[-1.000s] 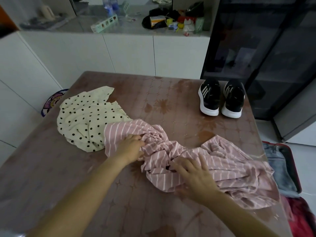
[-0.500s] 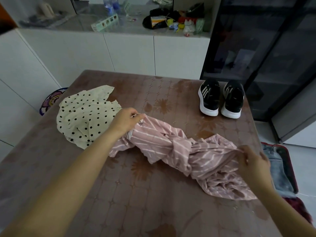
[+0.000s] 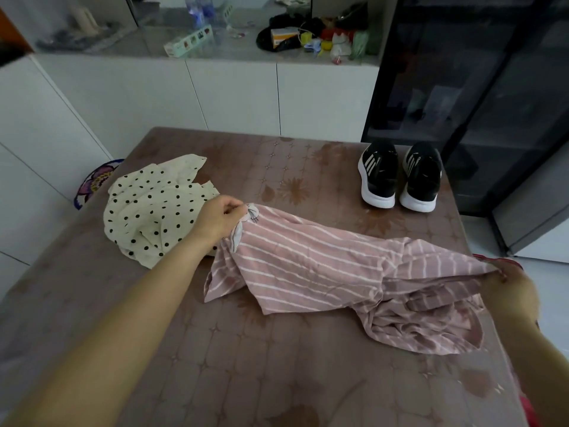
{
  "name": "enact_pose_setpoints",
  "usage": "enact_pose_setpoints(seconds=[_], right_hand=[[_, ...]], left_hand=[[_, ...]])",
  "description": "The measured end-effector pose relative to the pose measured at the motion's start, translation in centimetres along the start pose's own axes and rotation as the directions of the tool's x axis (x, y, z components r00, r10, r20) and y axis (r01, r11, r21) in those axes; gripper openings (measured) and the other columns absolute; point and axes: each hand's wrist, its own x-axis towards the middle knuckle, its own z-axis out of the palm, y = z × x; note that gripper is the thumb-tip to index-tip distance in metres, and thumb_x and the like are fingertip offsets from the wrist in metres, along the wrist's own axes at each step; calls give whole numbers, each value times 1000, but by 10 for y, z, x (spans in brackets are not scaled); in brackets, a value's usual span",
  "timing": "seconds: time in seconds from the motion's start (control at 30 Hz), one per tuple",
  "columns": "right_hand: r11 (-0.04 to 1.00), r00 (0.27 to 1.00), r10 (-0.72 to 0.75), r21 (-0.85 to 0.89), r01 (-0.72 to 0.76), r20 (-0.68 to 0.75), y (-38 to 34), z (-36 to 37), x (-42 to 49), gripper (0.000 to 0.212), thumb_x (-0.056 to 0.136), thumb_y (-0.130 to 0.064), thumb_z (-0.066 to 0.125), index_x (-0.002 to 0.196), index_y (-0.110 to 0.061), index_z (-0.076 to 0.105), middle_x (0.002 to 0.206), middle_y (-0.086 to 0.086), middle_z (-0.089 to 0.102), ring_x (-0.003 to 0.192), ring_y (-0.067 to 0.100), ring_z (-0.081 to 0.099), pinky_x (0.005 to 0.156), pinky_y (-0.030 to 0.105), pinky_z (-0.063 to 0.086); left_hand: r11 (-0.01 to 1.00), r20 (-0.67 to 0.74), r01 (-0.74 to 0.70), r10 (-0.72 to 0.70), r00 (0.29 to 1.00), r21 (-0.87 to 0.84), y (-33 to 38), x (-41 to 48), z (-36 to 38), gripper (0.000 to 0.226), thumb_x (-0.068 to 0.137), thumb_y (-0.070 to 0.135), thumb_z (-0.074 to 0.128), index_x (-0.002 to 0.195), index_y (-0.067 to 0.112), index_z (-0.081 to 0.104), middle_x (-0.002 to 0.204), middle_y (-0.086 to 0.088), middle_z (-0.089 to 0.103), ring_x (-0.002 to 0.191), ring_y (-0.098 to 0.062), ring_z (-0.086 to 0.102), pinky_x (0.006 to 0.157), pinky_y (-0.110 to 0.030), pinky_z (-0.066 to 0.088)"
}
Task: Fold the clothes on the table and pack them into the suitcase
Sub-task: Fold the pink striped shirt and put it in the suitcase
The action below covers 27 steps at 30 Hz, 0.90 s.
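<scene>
A pink garment with white stripes [image 3: 311,266] is stretched across the middle of the brown table [image 3: 246,365]. My left hand [image 3: 217,218] pinches its left end, lifted a little off the table. At the table's right edge my right hand [image 3: 511,292] grips the garment's other end, where the cloth bunches in folds. A cream garment with black polka dots [image 3: 154,211] lies crumpled to the left, partly behind my left hand. Of the suitcase only a red sliver [image 3: 480,257] shows past the table's right edge.
A pair of black sneakers with white soles [image 3: 400,177] stands at the table's far right corner. Behind the table runs a white cabinet counter [image 3: 215,47] with clutter on it. A dark glass cabinet [image 3: 480,87] stands at the right. A patterned stool [image 3: 95,181] sits left of the table.
Both hands have taken hold of the striped garment's ends and drawn them apart. The right hand has moved out to the table's right edge, and the bunched cloth is now pulled long.
</scene>
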Motion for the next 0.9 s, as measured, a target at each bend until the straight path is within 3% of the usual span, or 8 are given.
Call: enact_pose_setpoints(seconds=[0.1, 0.2, 0.33, 0.43, 0.53, 0.7, 0.77, 0.9], right_hand=[[999, 1000, 19, -30, -19, 19, -11, 11, 0, 39, 76, -23, 44, 113, -16, 57, 101, 18, 64, 88, 39, 61, 81, 52, 49], [921, 933, -359, -162, 354, -3, -41, 32, -37, 33, 87, -21, 55, 119, -15, 55, 123, 17, 53, 116, 36, 46, 110, 53, 21], [436, 464, -873, -186, 881, 149, -72, 69, -94, 42, 79, -45, 50, 114, -24, 60, 126, 8, 55, 118, 32, 49, 110, 59, 14], [108, 181, -906, -204, 973, 383, -82, 99, -116, 54, 60, -49, 72, 107, -25, 65, 123, 4, 59, 113, 26, 54, 107, 61, 20], [89, 203, -867, -258, 962, 456, -91, 119, -120, 52, 53, -28, 84, 101, -20, 68, 119, 8, 62, 107, 27, 58, 112, 60, 11], [235, 291, -922, -228, 945, 254, -102, 102, -95, 16, 64, -24, 72, 78, -17, 68, 72, -1, 67, 69, 24, 66, 113, 52, 9], [337, 367, -913, -178, 924, 177, -101, 87, -88, 22, 74, -31, 50, 77, -15, 65, 62, -2, 63, 62, 22, 64, 111, 52, 17], [473, 478, -878, -99, 876, 33, -79, 57, -70, 27, 84, -26, 43, 81, -13, 65, 57, -2, 61, 56, 23, 63, 107, 48, 27]], left_hand=[[987, 9, 65, -64, 998, -149, -1, -3, 6, 29, 92, 17, 60, 120, 11, 61, 115, 1, 64, 106, -11, 60, 95, -28, 46], [995, -47, 94, -94, 994, -20, -10, -5, 12, 33, 92, 14, 58, 125, 10, 57, 121, 0, 59, 109, -12, 56, 96, -25, 41], [985, -65, 113, -105, 992, 131, -31, -19, 17, 38, 92, 21, 60, 127, 8, 54, 130, -5, 56, 116, -22, 54, 97, -31, 40], [963, 139, 96, -134, 981, 253, -48, -34, 18, 58, 76, 46, 71, 121, 14, 55, 115, 5, 59, 107, -21, 57, 94, -35, 45], [815, 243, 29, -206, 948, 578, -78, -46, 23, 95, 52, 76, 63, 135, 38, 37, 123, 6, 58, 115, -27, 54, 96, -48, 45], [770, 101, 108, -218, 971, 629, -88, -50, 19, 16, 90, 35, 54, 99, 26, 64, 101, 0, 68, 88, -22, 62, 74, -34, 50], [776, 32, 119, -177, 984, 620, -84, -45, 10, 12, 92, 27, 54, 96, 26, 66, 94, 0, 68, 77, -18, 61, 65, -29, 47], [811, -50, 166, -167, 985, 562, -76, -37, -11, 13, 93, 26, 56, 96, 20, 67, 91, 0, 67, 76, -16, 59, 66, -30, 47]])
